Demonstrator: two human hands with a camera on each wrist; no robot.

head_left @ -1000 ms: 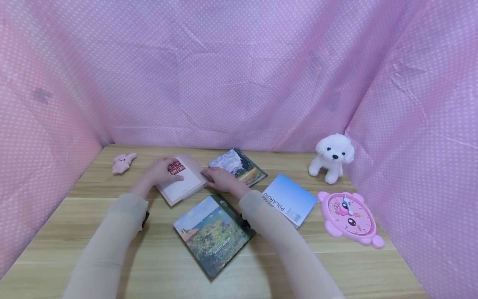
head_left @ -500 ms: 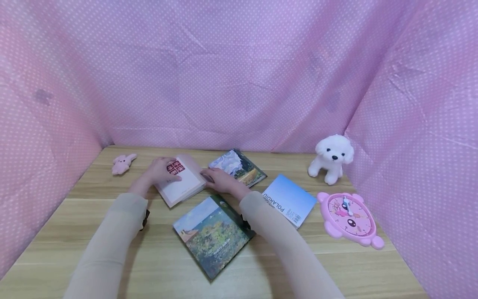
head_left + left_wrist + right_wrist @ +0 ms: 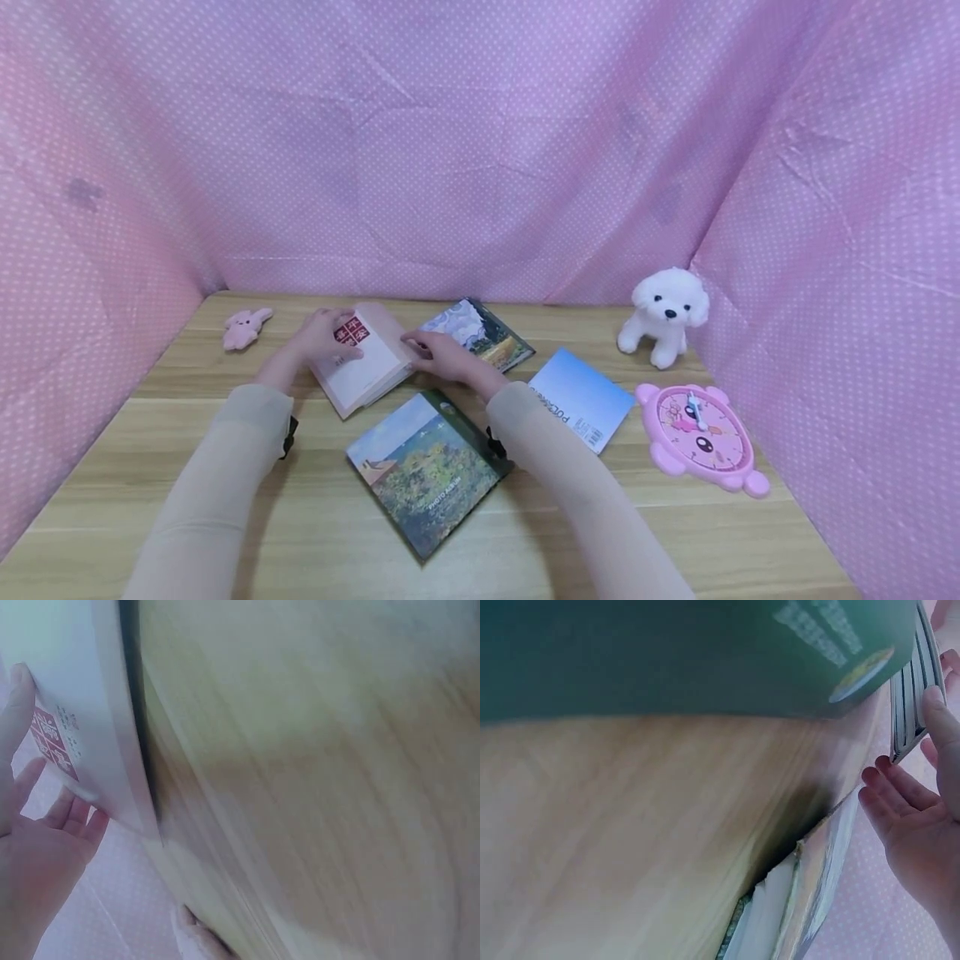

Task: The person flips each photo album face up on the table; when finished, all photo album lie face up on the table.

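The fingers (image 3: 77,814) of the left hand (image 3: 321,340) are curled behind the far-left edge of the white photo album (image 3: 371,373), with the thumb lying on its cover, so this hand pinches it at about ten o'clock. The right hand (image 3: 447,358) pinches the same album at its three o'clock edge: in the right wrist view, the thumb touches the ends of the leaves (image 3: 916,686) and the other fingers sit at the corner opposite. A red block of characters (image 3: 352,331) marks the cover beside the left hand.

Reckoned from the white album in the head view, the swirl-patterned album (image 3: 480,333) lies between two and three o'clock, close to the right hand. The painted photo album (image 3: 427,475) lies near, at five. The blue booklet (image 3: 581,396) is just past three, its left corner hidden by the right sleeve (image 3: 577,492). Farther out are the white plush dog (image 3: 663,317), just short of three, and the pink animal-shaped clock (image 3: 701,437), between three and four. A pink plush rabbit (image 3: 246,329) lies between nine and ten.
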